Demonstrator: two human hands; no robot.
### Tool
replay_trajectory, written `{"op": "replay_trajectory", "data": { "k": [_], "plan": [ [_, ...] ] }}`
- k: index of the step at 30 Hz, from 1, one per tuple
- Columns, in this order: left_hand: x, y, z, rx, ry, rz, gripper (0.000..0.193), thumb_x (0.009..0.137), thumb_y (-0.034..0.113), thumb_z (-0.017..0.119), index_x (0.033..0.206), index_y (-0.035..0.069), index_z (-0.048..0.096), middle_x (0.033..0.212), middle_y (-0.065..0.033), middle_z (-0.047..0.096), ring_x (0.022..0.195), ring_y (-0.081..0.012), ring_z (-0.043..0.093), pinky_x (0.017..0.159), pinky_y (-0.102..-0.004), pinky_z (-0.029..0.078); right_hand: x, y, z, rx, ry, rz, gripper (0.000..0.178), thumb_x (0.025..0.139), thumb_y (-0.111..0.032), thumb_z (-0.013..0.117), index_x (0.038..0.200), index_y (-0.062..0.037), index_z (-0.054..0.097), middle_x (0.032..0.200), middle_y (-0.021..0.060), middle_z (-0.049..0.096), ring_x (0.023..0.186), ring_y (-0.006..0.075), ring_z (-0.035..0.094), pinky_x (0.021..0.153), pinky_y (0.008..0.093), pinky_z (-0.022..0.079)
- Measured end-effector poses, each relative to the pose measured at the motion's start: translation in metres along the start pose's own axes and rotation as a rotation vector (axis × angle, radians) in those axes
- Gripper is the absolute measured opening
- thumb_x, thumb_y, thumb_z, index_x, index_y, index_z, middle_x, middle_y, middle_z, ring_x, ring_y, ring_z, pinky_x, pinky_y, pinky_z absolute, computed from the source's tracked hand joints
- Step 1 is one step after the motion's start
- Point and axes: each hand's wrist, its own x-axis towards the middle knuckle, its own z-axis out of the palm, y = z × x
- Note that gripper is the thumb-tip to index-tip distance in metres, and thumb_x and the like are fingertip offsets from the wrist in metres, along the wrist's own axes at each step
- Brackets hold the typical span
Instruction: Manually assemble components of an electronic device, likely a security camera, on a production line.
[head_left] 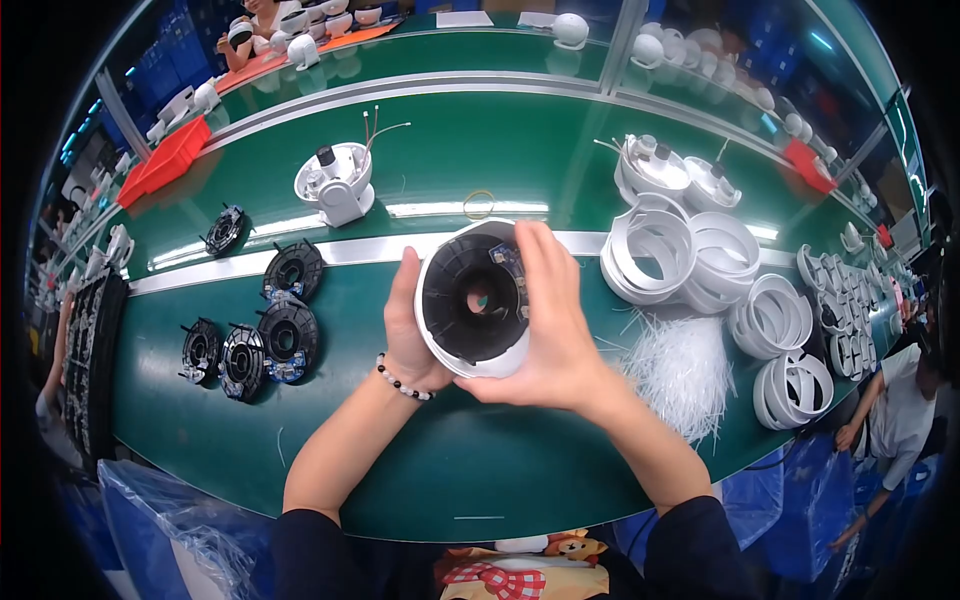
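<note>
Between both hands I hold a white round camera housing (495,362), raised over the green table. Its open side faces me and shows a black disc insert (450,305) with a round hole in the middle and small circuit boards at the right. My left hand (412,335) cups the housing's left side, thumb up along the rim. My right hand (552,325) wraps its right side, with the fingertips over the upper rim. Several loose black discs with circuit boards (290,335) lie on the table left of my hands.
White ring covers (650,250) stand in stacks at the right, beside a heap of thin white strips (685,380). A white camera base with wires (335,185) stands far left; similar ones (655,165) stand far right. Red trays (170,160) line the far edge. Other people sit nearby.
</note>
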Motion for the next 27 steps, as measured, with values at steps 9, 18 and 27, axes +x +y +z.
{"op": "replay_trajectory", "data": {
  "k": [9,18,27],
  "plan": [
    [-0.009,0.006,-0.01,-0.021,-0.097,0.009,0.052,0.078,0.036,0.05,0.115,0.001,0.042,0.109,-0.0132,0.051,0.101,-0.0225,0.051,0.088,-0.0356,0.042,-0.008,-0.004,0.039,0.171,0.166,0.146,0.121,0.044,-0.033,0.08,0.13,0.0037,0.003,0.126,0.024,0.02,0.118,0.0361,0.024,0.098,0.0412,0.024],
    [0.03,0.022,-0.041,0.006,0.253,0.145,0.046,0.078,0.039,0.042,0.1,0.0,0.053,0.099,-0.0134,0.058,0.09,-0.0243,0.056,0.081,-0.0351,0.045,0.027,0.018,0.066,0.317,0.122,0.383,0.121,0.048,-0.041,0.078,0.132,0.0033,0.003,0.13,0.0273,0.023,0.12,0.0395,0.024,0.099,0.0432,0.023],
    [0.152,0.041,-0.107,0.051,0.331,0.125,0.038,0.092,0.029,0.027,0.114,0.001,0.041,0.114,-0.0133,0.049,0.105,-0.0276,0.048,0.091,-0.0441,0.038,0.035,0.044,-0.049,-0.827,0.326,0.361,0.05,0.061,-0.027,0.069,0.103,-0.0025,0.053,0.127,0.0179,0.032,0.118,0.0366,0.028,0.093,0.0557,0.023]
  ]
}}
